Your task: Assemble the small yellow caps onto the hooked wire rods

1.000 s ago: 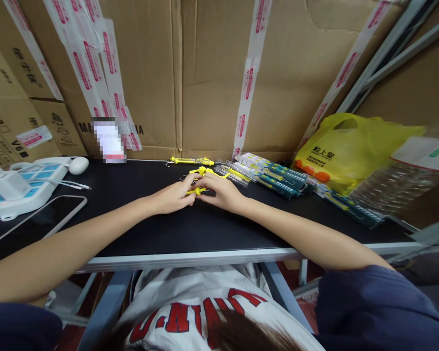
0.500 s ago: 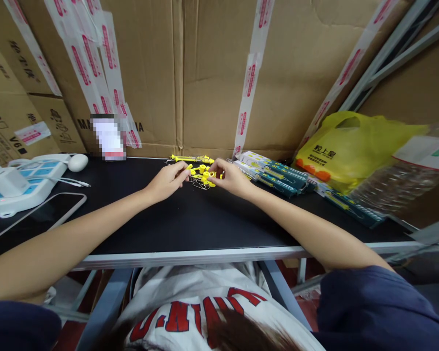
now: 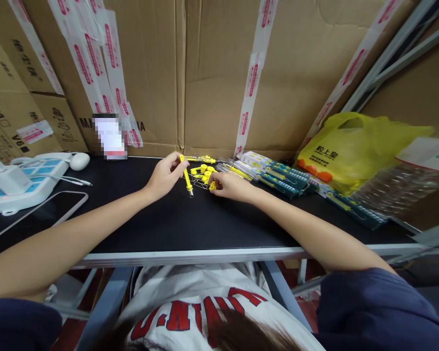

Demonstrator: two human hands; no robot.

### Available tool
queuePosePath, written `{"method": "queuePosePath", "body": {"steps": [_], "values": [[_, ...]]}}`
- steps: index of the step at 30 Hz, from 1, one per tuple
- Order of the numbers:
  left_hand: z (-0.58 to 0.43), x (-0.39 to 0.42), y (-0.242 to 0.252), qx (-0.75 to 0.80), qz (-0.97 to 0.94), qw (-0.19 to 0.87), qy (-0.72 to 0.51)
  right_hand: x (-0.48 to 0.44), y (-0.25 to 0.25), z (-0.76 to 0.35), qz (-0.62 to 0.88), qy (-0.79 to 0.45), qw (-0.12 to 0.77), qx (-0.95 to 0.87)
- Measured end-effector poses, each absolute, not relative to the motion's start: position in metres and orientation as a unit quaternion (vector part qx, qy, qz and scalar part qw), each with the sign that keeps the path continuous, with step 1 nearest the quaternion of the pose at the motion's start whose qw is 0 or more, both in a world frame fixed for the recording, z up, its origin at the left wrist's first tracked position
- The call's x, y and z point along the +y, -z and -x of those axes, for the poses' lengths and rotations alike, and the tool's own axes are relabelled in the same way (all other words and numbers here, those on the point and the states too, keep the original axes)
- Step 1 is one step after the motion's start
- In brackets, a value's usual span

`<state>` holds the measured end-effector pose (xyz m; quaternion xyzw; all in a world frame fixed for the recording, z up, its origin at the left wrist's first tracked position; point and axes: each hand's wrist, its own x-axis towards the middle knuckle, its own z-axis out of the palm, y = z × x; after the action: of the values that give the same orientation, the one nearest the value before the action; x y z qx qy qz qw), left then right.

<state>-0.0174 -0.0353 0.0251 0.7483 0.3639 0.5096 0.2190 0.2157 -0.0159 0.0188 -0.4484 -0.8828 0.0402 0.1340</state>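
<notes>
Brown cardboard (image 3: pixel 215 73) stands behind a black tabletop (image 3: pixel 175 224); a left-hand carton (image 3: pixel 7 105) reads "V3" and "V6", a yellow bag (image 3: pixel 362 146) "粒上皇". Over the tabletop, the left hand (image 3: pixel 164 176) pinches a yellow rod (image 3: pixel 186 176); the right hand (image 3: pixel 232 186) touches yellow parts (image 3: pixel 205 170), its grip unclear.

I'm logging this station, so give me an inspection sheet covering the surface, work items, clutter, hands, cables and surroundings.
Surface: black tabletop, pale metal front edge.
Work items: yellow tool in hand, clear tip downward; small yellow parts heaped beside it.
Clutter: teal packs, yellow bag and clear bottle on the right; dark-screened phone on the left.
Hands: left hand pinches the tool; right hand is at the parts, grip unclear.
Cables: white cables by the power strip, ends loose.
Surroundings: taped cardboard behind; metal frame at right.
</notes>
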Motion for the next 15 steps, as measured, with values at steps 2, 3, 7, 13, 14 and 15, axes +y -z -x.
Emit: {"method": "queuePosePath", "body": {"steps": [2, 3, 7, 13, 14, 15], "values": [[0.017, -0.033, -0.024, 0.357, -0.733, 0.262, -0.516, -0.016, -0.017, -0.215, 0.428, -0.017, 0.159, -0.89], [0.016, -0.032, -0.023, 0.357, -0.726, 0.282, -0.515, -0.016, -0.017, -0.214, 0.416, -0.01, 0.179, -0.892], [0.014, -0.028, -0.018, 0.362, -0.7, 0.359, -0.5, -0.022, -0.018, -0.209, 0.369, -0.098, 0.271, -0.884], [0.012, -0.025, -0.015, 0.372, -0.63, 0.456, -0.506, -0.029, -0.013, -0.198, 0.325, -0.379, 0.354, -0.791], [0.012, -0.025, -0.015, 0.368, -0.623, 0.467, -0.508, -0.03, -0.013, -0.197, 0.321, -0.411, 0.384, -0.761], [0.012, -0.025, -0.015, 0.361, -0.623, 0.476, -0.505, -0.031, -0.014, -0.196, 0.316, -0.44, 0.416, -0.731]]}}
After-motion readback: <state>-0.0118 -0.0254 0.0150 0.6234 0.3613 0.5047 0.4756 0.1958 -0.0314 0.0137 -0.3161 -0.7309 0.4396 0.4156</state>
